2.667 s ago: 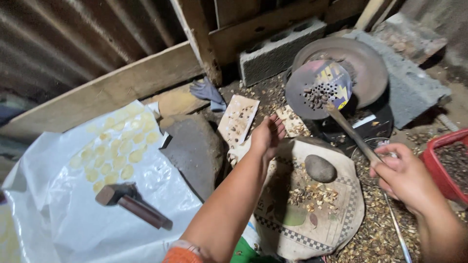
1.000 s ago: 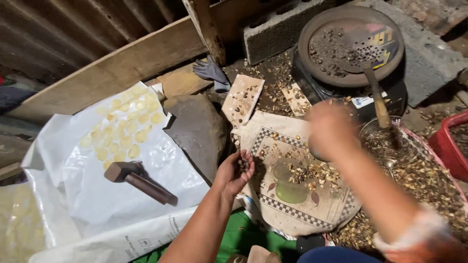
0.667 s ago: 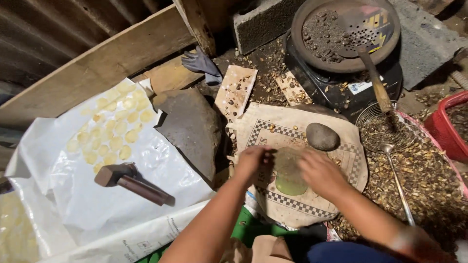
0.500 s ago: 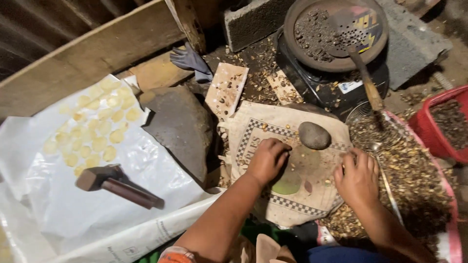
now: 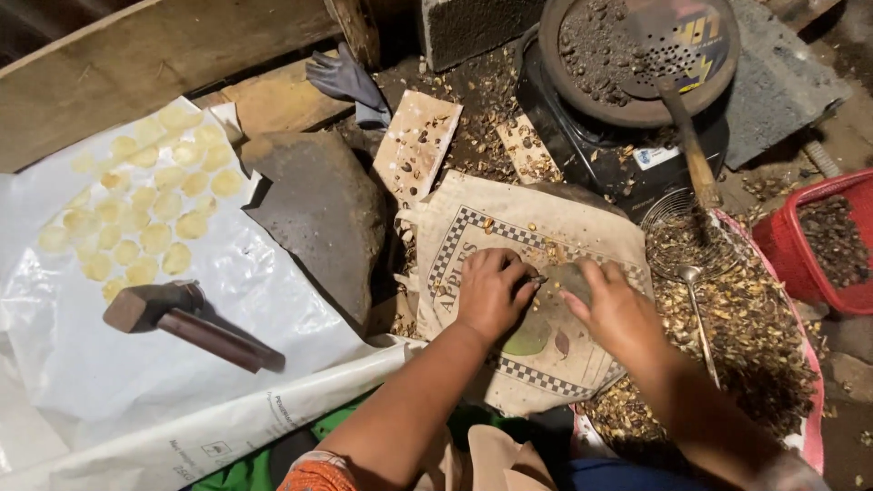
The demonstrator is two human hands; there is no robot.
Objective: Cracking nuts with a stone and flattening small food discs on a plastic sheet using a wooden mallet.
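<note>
Hands (image 5: 555, 305) meet over printed sack (image 5: 473, 232), perhaps pinching a seed.

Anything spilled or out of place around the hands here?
Yes. Husks and shell bits lie scattered right of the printed sack, spilling past it to the ground by the dark stove. Both the left hand and the right hand rest on the sack.

1. A beige printed sack (image 5: 536, 300) lies flat in the middle of the floor, bordered by a black-and-white checkered band, with dark lettering near its left edge.
2. A white plastic sheet (image 5: 164, 364) covers the floor's left side; small dark printed marks sit along its folded lower edge.
3. A small white and blue label (image 5: 657, 156) sticks to the front of the black stove (image 5: 591, 136) at upper right.
</note>
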